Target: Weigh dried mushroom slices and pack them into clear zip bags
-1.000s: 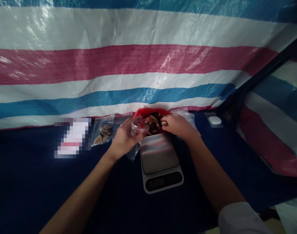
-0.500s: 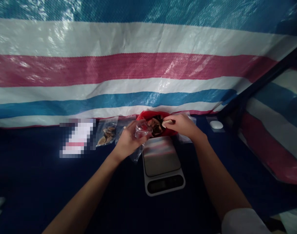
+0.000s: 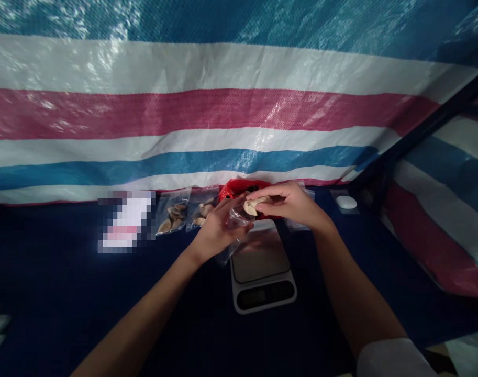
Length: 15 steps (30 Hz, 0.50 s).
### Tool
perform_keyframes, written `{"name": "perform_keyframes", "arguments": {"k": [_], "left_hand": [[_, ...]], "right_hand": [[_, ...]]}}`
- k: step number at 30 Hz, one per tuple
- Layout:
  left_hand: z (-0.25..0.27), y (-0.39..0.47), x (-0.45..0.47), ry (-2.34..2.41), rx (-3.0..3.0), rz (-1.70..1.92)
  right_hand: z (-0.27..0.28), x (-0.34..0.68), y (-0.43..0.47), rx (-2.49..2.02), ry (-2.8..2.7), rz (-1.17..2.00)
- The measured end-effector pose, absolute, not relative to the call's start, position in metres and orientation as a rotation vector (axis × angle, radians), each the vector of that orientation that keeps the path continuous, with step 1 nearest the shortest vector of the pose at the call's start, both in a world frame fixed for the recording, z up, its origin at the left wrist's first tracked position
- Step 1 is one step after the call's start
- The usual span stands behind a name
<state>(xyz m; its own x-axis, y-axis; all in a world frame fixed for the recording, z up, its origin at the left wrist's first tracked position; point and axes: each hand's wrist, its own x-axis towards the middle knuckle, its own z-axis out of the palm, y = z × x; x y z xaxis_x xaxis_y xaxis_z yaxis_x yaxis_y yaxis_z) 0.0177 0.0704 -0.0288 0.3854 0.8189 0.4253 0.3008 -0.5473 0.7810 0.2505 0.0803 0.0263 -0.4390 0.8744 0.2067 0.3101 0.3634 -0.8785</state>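
Observation:
My left hand (image 3: 217, 228) is closed on a clear plastic bag (image 3: 235, 215), whose lower part hangs beside the scale. Between the fingers of my right hand (image 3: 296, 204) are pale, curved dried pieces (image 3: 256, 205), held at the bag's mouth. I cannot make out their exact kind. Behind both hands lies an open red bag (image 3: 239, 186); its contents are mostly hidden by my hands. Just in front of it stands a white kitchen scale (image 3: 262, 256) with a metal plate and a dark display panel.
Two clear bags with similar brownish pieces, a left one (image 3: 171, 217) and a right one (image 3: 201, 212), lie left of my hands. A blurred-out pale item (image 3: 126, 217) is farther left. A white oval object (image 3: 346, 202) sits at right. Striped sheeting (image 3: 223, 110) rises behind the dark blue surface.
My right hand has moved left from over the red bag, bringing the pale pieces to the clear bag's mouth. My left hand has shifted slightly right with the bag.

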Motion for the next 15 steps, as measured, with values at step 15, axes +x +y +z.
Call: {"name": "perform_keyframes", "arguments": {"k": [15], "left_hand": [[-0.030, 0.069, 0.019, 0.915, 1.907, 1.114]], "right_hand": [[0.040, 0.238, 0.069, -1.018, -2.252, 0.758]]}}
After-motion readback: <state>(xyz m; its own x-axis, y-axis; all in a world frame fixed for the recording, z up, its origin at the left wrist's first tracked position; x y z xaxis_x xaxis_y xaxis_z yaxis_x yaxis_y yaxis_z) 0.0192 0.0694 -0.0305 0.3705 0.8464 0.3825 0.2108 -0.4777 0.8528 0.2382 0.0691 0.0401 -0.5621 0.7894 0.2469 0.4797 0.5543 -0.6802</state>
